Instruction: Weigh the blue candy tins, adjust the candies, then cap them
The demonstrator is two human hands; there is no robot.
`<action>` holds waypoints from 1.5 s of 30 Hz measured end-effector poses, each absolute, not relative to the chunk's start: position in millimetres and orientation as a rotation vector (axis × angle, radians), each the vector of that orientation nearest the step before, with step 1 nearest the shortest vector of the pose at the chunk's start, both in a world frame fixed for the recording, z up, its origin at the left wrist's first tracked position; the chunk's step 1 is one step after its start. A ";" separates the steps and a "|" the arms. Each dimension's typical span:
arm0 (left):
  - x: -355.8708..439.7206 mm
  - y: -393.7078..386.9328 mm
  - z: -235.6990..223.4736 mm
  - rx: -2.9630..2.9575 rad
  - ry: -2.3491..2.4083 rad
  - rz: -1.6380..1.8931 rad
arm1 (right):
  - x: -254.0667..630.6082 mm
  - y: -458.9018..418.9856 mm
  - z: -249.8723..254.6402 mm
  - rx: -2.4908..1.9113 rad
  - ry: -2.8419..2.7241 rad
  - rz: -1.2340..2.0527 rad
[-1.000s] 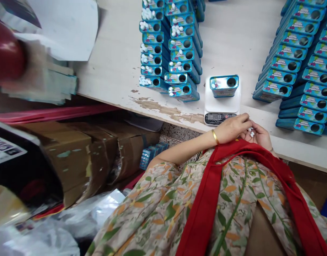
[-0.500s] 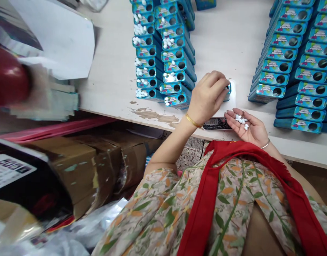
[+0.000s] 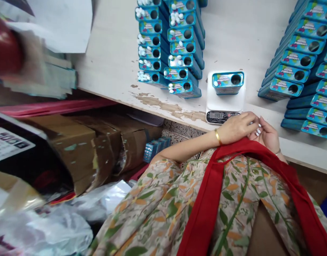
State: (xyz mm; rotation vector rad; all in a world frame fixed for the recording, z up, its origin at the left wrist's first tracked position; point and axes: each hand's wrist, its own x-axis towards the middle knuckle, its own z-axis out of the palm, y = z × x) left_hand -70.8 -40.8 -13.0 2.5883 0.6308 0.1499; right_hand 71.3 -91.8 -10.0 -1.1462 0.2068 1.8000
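My right hand is cupped palm up near the table's front edge, holding several small white candies. Over that palm bends my left hand, wearing a gold bracelet. Its fingers are drawn together at the candies, and what they pinch is partly hidden. In front of both hands, a blue tin stands upright on a white kitchen scale. One white candy lies on the tin's top, beside a round dark hole. The scale's lit display sits just left of my left hand's fingers.
Rows of blue tins with white candies on top stand to the left. More tins with bare tops line the right. Cardboard boxes and plastic bags lie below the table's left side; a red object is at far left.
My left hand has left the tin on the scale and moved back to my right palm. The tin is now uncovered with a candy on top. The view has shifted closer.
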 end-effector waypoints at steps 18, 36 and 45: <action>-125.7 52.0 23.6 2.565 1.004 0.703 | 66.7 -97.1 -11.1 -1.007 0.285 1.850; -178.0 37.9 29.5 2.267 1.356 1.078 | 72.2 -103.2 -33.1 -1.197 0.138 1.676; -176.3 28.3 7.8 2.393 1.363 0.806 | 73.8 -101.2 -28.5 -1.235 0.036 1.742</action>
